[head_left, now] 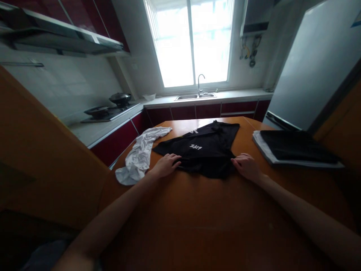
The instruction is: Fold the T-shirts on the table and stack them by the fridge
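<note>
A black T-shirt (pixel 207 148) with white lettering lies spread and partly rumpled on the wooden table (pixel 191 210). At its left near edge my left hand (pixel 167 165) is closed, with thumb and fingers pinching the cloth. My right hand (pixel 246 165) grips the shirt's right near corner between thumb and curled fingers. Between the two hands the near edge of the shirt droops onto the tabletop. Just left of my left hand lies a crumpled white garment (pixel 139 154), apart from the black shirt.
A stack of folded black and white clothes (pixel 296 148) lies on the table's right side. Beyond the table are a counter with a sink (pixel 194 96), a stove with a pot (pixel 120 98) and a pan (pixel 97 111). A fridge (pixel 318 64) stands at the right.
</note>
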A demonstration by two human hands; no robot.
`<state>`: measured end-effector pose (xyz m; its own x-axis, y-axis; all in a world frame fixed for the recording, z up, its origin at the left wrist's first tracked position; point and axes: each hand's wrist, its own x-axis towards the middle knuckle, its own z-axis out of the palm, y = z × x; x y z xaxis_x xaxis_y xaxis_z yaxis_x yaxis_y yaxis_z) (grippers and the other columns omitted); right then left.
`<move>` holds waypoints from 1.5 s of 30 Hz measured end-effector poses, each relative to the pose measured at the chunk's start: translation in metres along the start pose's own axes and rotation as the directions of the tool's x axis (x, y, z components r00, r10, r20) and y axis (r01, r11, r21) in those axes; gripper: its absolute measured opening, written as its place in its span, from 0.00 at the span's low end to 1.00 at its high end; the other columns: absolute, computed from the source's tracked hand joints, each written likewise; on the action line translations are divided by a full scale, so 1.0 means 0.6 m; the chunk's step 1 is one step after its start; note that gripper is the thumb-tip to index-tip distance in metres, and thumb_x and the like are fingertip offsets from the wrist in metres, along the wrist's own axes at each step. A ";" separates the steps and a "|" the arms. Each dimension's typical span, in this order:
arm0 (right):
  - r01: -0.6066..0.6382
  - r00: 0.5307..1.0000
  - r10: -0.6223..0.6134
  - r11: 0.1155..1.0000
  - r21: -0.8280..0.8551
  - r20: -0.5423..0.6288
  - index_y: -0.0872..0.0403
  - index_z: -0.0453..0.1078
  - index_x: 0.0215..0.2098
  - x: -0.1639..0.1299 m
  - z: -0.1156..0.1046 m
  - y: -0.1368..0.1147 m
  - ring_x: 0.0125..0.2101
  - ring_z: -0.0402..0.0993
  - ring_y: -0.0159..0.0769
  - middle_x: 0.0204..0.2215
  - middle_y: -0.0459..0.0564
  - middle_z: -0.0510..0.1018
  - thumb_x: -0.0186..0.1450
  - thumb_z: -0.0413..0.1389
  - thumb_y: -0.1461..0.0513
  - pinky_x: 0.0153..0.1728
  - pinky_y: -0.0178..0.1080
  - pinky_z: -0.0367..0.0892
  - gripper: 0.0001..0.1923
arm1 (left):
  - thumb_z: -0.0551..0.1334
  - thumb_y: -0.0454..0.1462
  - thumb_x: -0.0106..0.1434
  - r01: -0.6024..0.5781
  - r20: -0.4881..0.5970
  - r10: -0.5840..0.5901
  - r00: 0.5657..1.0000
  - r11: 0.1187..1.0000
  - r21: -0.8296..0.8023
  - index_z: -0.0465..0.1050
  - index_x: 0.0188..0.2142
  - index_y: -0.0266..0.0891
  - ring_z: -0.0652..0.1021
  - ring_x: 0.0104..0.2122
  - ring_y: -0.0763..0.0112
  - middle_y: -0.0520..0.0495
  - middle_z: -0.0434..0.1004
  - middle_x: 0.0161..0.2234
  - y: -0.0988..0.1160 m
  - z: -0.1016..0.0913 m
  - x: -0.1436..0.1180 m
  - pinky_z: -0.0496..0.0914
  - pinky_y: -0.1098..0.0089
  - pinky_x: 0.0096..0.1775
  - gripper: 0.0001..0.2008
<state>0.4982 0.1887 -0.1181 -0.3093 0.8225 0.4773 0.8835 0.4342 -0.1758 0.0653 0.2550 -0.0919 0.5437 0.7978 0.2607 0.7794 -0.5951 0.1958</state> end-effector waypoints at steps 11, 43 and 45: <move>-0.140 0.989 0.142 0.989 0.055 -0.041 0.53 0.74 0.55 -0.022 0.005 -0.040 0.58 0.69 0.47 0.57 0.57 0.75 0.72 0.46 0.55 0.58 0.48 0.65 0.21 | 0.51 0.48 0.73 -0.084 0.013 0.086 0.996 0.990 -0.111 0.69 0.63 0.40 0.65 0.66 0.54 0.41 0.65 0.66 -0.044 0.024 -0.003 0.58 0.53 0.66 0.25; -0.218 0.882 -0.032 0.857 0.467 0.470 0.53 0.76 0.32 -0.059 -0.100 0.006 0.32 0.73 0.39 0.30 0.49 0.78 0.69 0.53 0.49 0.36 0.40 0.68 0.19 | 0.64 0.46 0.67 -0.167 0.128 0.253 0.959 0.869 -0.465 0.79 0.47 0.39 0.79 0.42 0.64 0.42 0.79 0.42 0.040 -0.052 -0.050 0.73 0.66 0.46 0.16; -0.226 0.965 0.146 0.883 0.411 0.215 0.52 0.77 0.35 -0.053 -0.070 0.021 0.38 0.75 0.44 0.36 0.53 0.80 0.70 0.50 0.50 0.42 0.45 0.70 0.18 | 0.66 0.48 0.65 -0.183 0.122 0.248 0.961 0.901 -0.394 0.80 0.46 0.40 0.77 0.44 0.62 0.42 0.77 0.43 0.005 -0.046 -0.048 0.72 0.64 0.48 0.17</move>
<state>0.5338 0.1525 -0.0993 -0.2451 0.9368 0.2495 0.7055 0.3489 -0.6169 0.0432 0.2277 -0.0730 0.7542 0.6306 0.1834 0.4800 -0.7199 0.5013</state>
